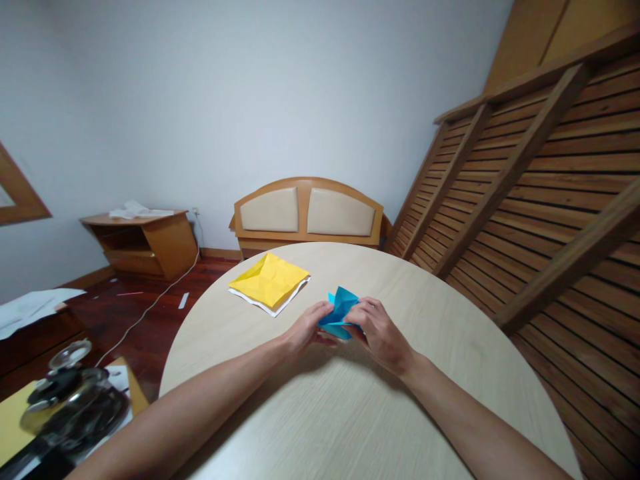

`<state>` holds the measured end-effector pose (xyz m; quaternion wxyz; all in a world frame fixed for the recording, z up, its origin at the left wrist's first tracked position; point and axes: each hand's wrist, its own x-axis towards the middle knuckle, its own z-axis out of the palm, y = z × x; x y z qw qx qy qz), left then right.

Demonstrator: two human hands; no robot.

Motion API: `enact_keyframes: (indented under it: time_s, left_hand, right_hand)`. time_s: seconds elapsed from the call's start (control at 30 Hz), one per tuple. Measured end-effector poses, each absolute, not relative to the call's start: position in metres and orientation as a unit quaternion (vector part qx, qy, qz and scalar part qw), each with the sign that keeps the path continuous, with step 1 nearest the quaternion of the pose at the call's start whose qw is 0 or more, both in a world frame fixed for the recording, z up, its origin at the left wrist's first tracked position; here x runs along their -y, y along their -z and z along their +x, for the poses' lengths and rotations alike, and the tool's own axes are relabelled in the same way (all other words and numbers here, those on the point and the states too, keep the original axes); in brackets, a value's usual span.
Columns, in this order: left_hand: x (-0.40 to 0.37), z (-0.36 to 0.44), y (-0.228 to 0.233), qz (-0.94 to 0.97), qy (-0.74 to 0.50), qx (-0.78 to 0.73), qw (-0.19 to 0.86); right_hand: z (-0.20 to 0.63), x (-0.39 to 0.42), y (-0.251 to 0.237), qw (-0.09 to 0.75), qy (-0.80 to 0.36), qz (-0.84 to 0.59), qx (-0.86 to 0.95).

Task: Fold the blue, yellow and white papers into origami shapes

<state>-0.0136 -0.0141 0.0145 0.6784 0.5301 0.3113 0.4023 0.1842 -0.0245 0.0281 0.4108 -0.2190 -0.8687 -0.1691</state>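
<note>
A piece of folded blue paper (343,304) is held between my two hands above the round table. My left hand (311,325) grips its left side, thumb on top and fingers underneath. On the right side, the fingers of my right hand (375,328) are closed on the paper and hide part of it. Several creased flaps stand up from the blue paper, and one points away from me. To the left and farther off lies creased yellow paper (270,280), with a white layer showing beneath its near edges.
The pale round table (435,400) fills the middle. Behind it stands a wooden headboard (304,227). Slatted wooden panels (565,200) lean on the right. At left are a low cabinet (170,243), a white cord (145,317) on the floor and a cluttered surface with a dark glassy object (75,407).
</note>
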Motion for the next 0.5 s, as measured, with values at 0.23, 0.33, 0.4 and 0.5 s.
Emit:
enact_keyframes:
  time_s: [0.23,0.33,0.4,0.5]
  left_hand:
    - [0.01,-0.016,-0.015,0.581,-0.405,-0.375,0.598]
    - [0.003,-0.014,-0.009,0.576,-0.449,-0.417,0.541]
    - [0.0,-0.014,-0.008,0.593,-0.476,-0.433,0.483]
    - [0.002,-0.014,-0.012,0.636,-0.495,-0.432,0.406]
  right_hand:
    - [0.189,0.023,-0.031,0.37,0.134,-0.174,0.903]
    - [0.187,0.024,-0.032,0.341,0.145,-0.159,0.915]
    - [0.186,0.024,-0.032,0.324,0.157,-0.145,0.922]
    - [0.185,0.023,-0.03,0.313,0.17,-0.145,0.923]
